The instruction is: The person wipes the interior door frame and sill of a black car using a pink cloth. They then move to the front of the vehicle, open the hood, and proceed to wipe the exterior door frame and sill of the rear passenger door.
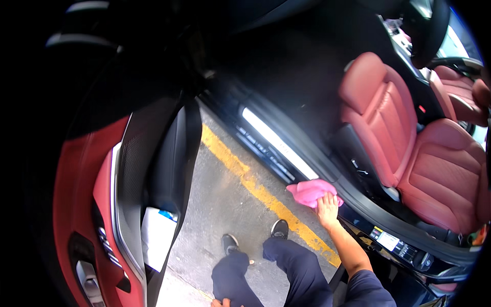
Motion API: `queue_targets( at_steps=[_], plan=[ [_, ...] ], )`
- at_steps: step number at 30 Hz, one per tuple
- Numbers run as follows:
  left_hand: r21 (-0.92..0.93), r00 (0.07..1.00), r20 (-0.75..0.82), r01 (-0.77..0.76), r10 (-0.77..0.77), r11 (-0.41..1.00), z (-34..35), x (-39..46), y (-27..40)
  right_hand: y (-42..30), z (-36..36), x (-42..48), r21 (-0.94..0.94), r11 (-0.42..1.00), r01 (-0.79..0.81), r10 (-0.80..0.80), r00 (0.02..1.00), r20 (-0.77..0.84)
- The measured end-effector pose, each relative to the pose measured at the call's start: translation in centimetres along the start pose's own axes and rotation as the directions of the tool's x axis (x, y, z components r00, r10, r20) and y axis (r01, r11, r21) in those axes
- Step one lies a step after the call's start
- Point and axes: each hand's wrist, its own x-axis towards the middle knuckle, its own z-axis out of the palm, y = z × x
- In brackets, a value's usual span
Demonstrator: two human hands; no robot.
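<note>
My right hand lies on a crumpled pink cloth, its fingers pressing it against the car's door sill. The cloth covers the rear end of the bright metal sill plate. Only the fingertips of my left hand show, at the bottom edge near my left knee; the rest is cut off, so its grip cannot be told. To the right of the sill is a red leather front seat.
An open car door with red and black trim stands at left, white paper in its pocket. A yellow line crosses the pavement by my shoes. The steering wheel is at top right.
</note>
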Motion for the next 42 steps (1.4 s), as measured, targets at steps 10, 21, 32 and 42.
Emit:
queue_targets(
  at_steps=[10,21,32,42],
  plan=[
    [-0.057,0.648,-0.464,-0.702,0.603,0.710,0.0,22.6,6.0,-10.2,-2.3,15.6,0.043,0.966,0.255,-0.229,0.919,-0.323],
    [0.359,0.485,-0.258,-0.755,0.835,0.549,6.1,39.3,11.4,-29.8,-4.0,46.7,-0.123,0.959,0.255,-0.279,0.768,-0.577],
    [0.149,0.495,-0.363,-0.805,0.789,0.574,4.9,41.6,10.0,-19.7,-2.1,30.3,-0.568,0.538,0.623,-0.771,0.636,-0.033],
    [0.106,0.366,-0.326,-0.902,0.872,0.419,5.7,41.4,12.1,-20.8,-1.5,33.8,-0.507,0.653,0.563,-0.756,0.532,-0.382]
  ],
)
